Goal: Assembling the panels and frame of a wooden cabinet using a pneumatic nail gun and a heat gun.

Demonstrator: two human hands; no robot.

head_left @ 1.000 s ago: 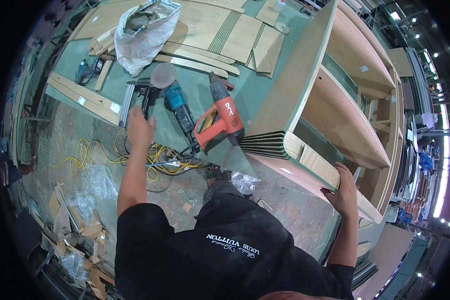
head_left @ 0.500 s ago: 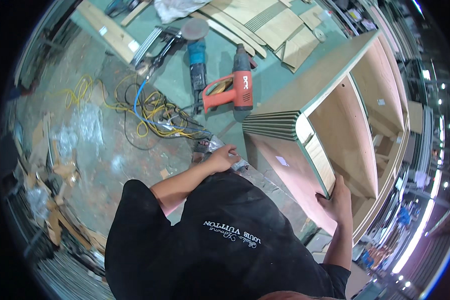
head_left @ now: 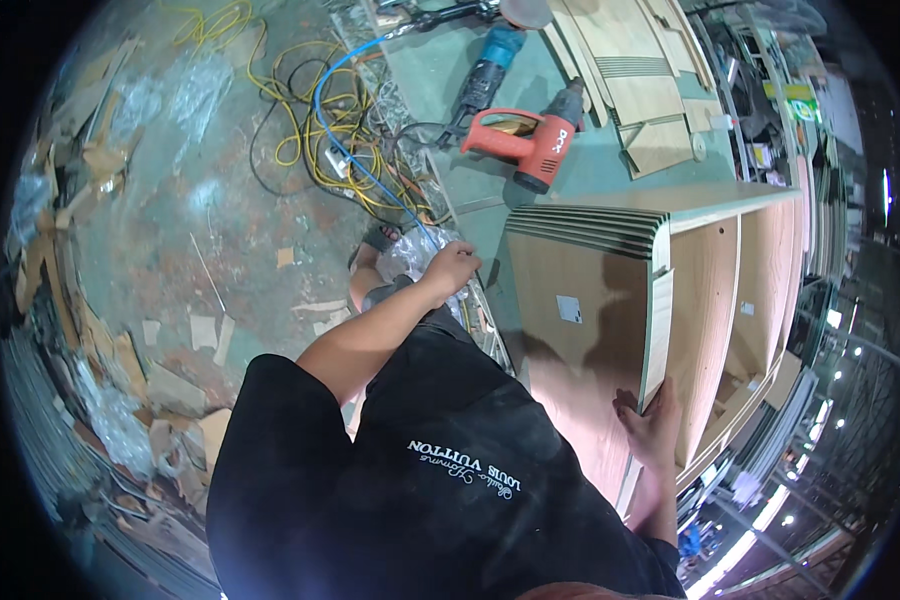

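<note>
A pale wooden cabinet [head_left: 590, 320] with a rounded, grooved corner and open compartments stands on the green-topped bench [head_left: 610, 160]. My right hand [head_left: 655, 428] grips the front edge of its near side panel, thumb on the outer face and fingers around the edge. At the bench's left edge is my left hand [head_left: 452, 270], its fingers curled, beside crumpled clear plastic film [head_left: 410, 256]. What that hand holds, if anything, is hidden. Beyond the cabinet lies a red heat gun [head_left: 542, 150].
A teal and black power sander [head_left: 492, 68] and thin wooden panels [head_left: 650, 110] lie further back on the bench. Yellow cords [head_left: 292, 148] and a blue hose [head_left: 319, 104] tangle on the floor at left. Cardboard scraps [head_left: 120, 350] litter the far left.
The view has turned, so the bench and tools appear shifted to the right and upward. My right hand still holds the cabinet's edge, and my left stays by the bench edge.
</note>
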